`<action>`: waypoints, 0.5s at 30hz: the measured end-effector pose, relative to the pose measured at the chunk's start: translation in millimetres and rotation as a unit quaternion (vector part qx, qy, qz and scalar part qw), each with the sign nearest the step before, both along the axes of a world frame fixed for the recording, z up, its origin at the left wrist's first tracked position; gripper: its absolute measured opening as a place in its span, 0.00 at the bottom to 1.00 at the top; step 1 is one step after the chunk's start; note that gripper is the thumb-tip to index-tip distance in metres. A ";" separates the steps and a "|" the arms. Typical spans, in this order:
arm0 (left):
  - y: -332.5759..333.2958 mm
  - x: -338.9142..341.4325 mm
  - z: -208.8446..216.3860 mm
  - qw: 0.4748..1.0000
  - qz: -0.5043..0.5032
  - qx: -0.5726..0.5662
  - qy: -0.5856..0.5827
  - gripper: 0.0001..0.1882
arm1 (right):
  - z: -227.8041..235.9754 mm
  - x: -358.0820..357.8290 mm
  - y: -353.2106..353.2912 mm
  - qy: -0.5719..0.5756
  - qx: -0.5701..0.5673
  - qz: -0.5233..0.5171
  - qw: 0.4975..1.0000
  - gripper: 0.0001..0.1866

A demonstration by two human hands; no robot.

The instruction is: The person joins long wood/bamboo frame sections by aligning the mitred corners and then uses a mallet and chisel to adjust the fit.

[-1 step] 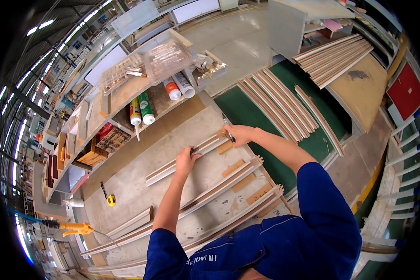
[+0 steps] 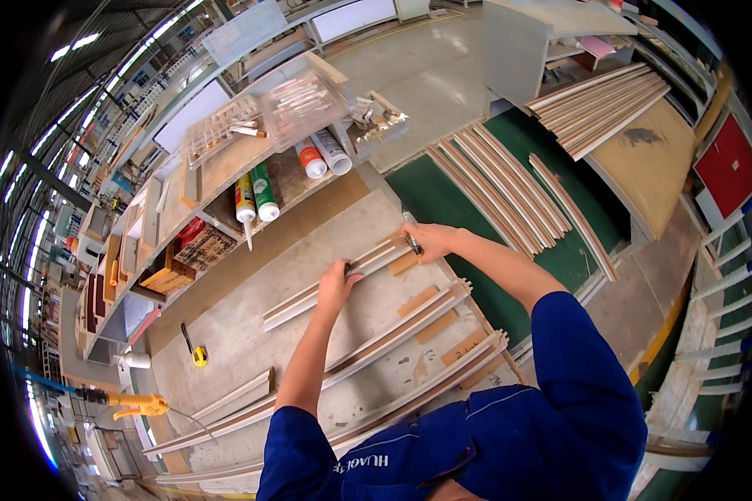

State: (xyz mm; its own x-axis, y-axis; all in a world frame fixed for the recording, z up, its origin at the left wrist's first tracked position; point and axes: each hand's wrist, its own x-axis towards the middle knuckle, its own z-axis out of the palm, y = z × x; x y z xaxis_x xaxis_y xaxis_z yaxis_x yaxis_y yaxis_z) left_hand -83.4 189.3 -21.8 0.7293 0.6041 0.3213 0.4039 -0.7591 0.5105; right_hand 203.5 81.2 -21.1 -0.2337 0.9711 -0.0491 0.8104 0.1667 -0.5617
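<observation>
On the bench in front of me lies a short white-and-brown moulding strip. My left hand is closed over its middle, thumb on the near side. At the strip's right end, my right hand pinches a slim silver-and-black pen-like tool; its exact kind is hard to make out. A small wooden block sits beside that end, partly under the strip. Nearer to me, a longer moulding strip rests across other wooden blocks, and another long strip lies close to my body.
A shelf unit along the far left holds sealant tubes and clear trays. A yellow tape measure lies on the bench; a yellow air gun hangs at left. More strips lie on a green surface at right.
</observation>
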 end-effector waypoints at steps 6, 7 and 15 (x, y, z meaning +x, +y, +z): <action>-40.5 -23.1 44.0 0.997 -0.001 0.044 -0.069 0.15 | 31.1 -13.1 -42.8 0.159 0.203 -0.137 0.956 0.22; -55.9 -34.1 53.1 0.997 0.011 0.032 -0.072 0.13 | 44.0 -26.1 -55.3 0.272 0.231 -0.158 0.921 0.18; -163.1 -52.0 135.5 0.987 -0.044 -0.119 -0.101 0.12 | 125.6 -140.3 -149.1 0.624 0.146 -0.249 0.726 0.26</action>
State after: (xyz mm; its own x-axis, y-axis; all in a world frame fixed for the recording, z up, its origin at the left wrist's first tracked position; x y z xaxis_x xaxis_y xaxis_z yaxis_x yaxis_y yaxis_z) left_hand -135.3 26.2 113.6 0.7179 0.6169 0.3224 0.2129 -0.6356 0.7421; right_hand 63.3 -68.0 104.5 0.4657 0.8762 0.1239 -0.2996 0.2879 -0.9096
